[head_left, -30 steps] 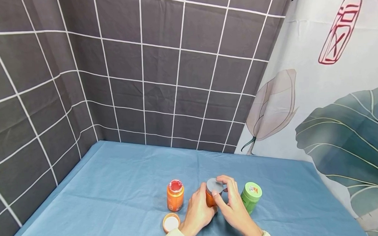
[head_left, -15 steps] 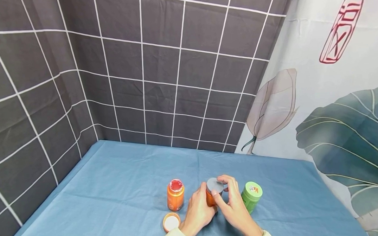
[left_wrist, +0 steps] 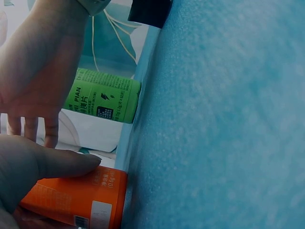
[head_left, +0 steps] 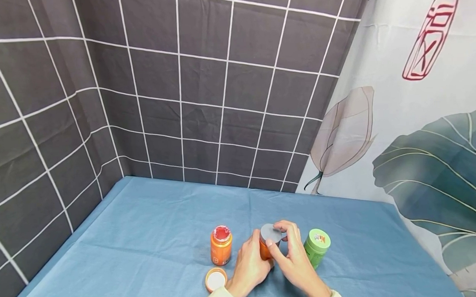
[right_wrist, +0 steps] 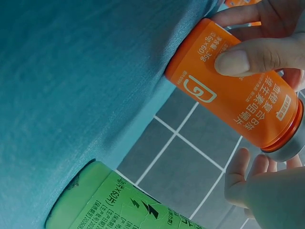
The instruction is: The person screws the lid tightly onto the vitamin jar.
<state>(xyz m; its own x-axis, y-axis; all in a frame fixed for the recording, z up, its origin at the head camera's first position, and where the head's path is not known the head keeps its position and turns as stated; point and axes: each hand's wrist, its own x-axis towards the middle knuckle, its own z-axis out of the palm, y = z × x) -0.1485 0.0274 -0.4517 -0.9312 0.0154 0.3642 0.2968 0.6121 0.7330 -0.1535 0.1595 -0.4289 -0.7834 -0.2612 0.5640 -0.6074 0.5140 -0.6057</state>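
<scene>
My left hand (head_left: 249,267) grips an orange pill bottle (right_wrist: 238,90) around its body, the thumb lying along the label in the right wrist view. The bottle stands upright, its base right at the blue cloth. Its grey cap (head_left: 270,233) sits on top, and my right hand (head_left: 295,263) holds that cap by its rim, thumb on the near side and fingers on the far side. Just right of the right hand is a green bottle (head_left: 316,250) with a green lid.
Left of my hands an orange bottle (head_left: 221,252) stands uncapped, with a whitish, ragged rim and red showing at the mouth. In front of it lies an orange cap (head_left: 216,280), white inside facing up. Blue cloth (head_left: 146,241) covers the table; a dark gridded curtain (head_left: 205,119) hangs behind.
</scene>
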